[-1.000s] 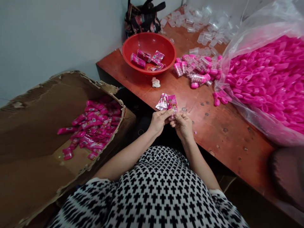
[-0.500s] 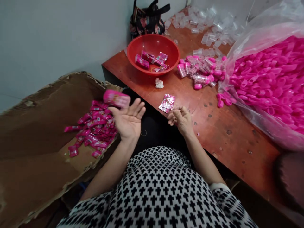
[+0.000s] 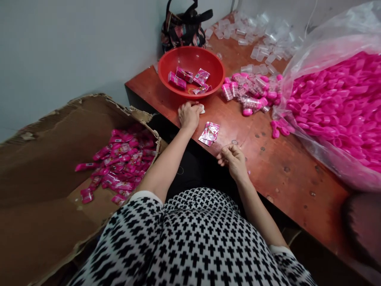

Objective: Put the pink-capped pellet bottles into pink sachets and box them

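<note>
And here's the wad [image 3: 202, 109], white and small, right at the fingertips of the left hand [image 3: 189, 116]! Those fingers are bent down over the surface [image 3: 276, 159], and whether they grip the wad, I cannot tell. Just nearer than them, and off to their right, lie the wrappers [image 3: 210, 133], pink and silvery, overlapping. The right hand [image 3: 233, 159] is just beyond those, its fingers curled in, thumb by the forefinger; anything pinched there, I can't tell.

Just ahead of the left fingers sits the red bowl [image 3: 166, 86], pink packets [image 3: 184, 74] inside. Ahead and right of them, a heap of pink-capped tubes [image 3: 250, 103]; farther out, the clear cups [image 3: 262, 51], and behind the bowl, a handbag [image 3: 184, 33]. Well right of the right fingers, the clear sack [image 3: 315, 157] bulges with pink pieces [image 3: 336, 99]. Left of the left fingers, the carton [image 3: 35, 178] holds piled pink packs [image 3: 119, 163].
</note>
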Demonstrator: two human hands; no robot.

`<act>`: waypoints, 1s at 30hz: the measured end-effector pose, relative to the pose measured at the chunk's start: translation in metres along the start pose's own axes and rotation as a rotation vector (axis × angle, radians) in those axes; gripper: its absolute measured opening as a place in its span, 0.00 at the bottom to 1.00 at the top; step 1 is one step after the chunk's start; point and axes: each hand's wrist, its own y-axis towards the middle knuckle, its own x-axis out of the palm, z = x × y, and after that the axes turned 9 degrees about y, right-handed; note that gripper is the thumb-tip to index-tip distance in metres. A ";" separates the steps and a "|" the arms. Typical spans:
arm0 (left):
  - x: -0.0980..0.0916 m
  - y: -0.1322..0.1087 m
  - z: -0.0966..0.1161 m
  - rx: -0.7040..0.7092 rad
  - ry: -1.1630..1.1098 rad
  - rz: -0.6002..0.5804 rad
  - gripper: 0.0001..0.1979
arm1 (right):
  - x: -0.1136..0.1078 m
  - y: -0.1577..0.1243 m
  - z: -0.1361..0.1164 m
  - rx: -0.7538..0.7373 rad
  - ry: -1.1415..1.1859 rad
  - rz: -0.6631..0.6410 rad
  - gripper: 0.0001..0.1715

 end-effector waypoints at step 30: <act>-0.031 -0.112 0.044 0.094 -0.460 0.000 0.10 | 0.011 0.067 -0.007 -0.197 0.030 0.007 0.23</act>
